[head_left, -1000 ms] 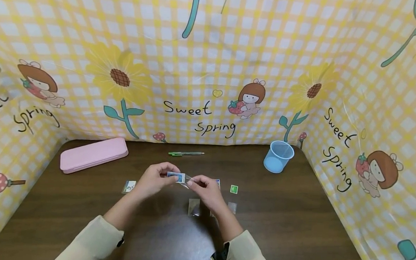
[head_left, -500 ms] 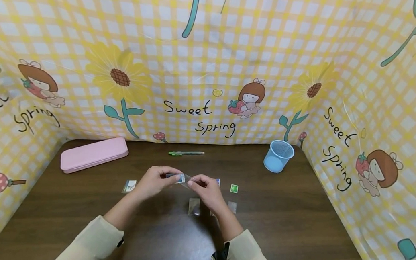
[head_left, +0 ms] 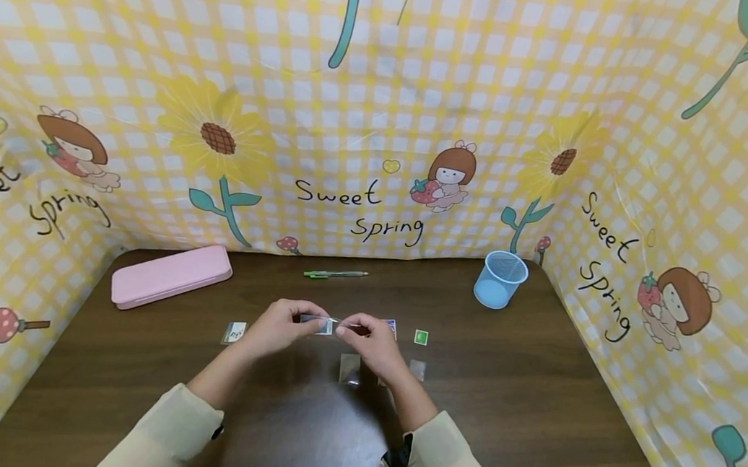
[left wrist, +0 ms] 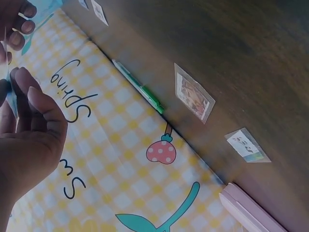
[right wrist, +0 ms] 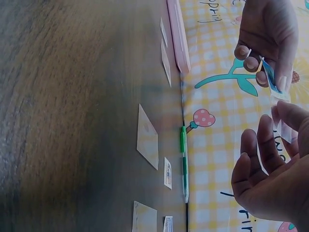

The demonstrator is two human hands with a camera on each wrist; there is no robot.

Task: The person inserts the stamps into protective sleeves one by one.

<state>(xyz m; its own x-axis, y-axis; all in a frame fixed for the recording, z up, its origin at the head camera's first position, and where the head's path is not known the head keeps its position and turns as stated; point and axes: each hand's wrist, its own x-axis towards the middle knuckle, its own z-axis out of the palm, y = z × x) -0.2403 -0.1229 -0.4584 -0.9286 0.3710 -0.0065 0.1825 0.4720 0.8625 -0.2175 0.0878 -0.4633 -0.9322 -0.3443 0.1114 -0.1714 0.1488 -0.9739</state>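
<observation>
Between thumb and fingers, my left hand (head_left: 283, 326) pinches a small blue stamp-like picture (head_left: 315, 324). My right hand (head_left: 373, 343) pinches a small clear plastic sleeve (right wrist: 284, 128) beside it. In the right wrist view the picture (right wrist: 273, 77) meets the sleeve's edge; how far it lies inside, I cannot tell. Both hands hang over the table, fingertips close together. On the table to the left lies a sleeved picture card (head_left: 234, 332); the left wrist view also shows a brown one (left wrist: 193, 96). A green stamp (head_left: 421, 337) lies right of my right hand, which partly covers another stamp (head_left: 391, 326).
Flat clear sleeves (head_left: 349, 369) lie near my right forearm, one (head_left: 417, 370) to its right. A green pen (head_left: 335, 275) lies at the back. A pink case (head_left: 172, 277) sits back left, a blue mesh cup (head_left: 499, 280) back right. Patterned cloth surrounds the table (head_left: 530, 418).
The clear sleeve has tilted until nearly edge-on in the head view, and the blue picture has dipped slightly. Both hands keep their pinch and almost the same place.
</observation>
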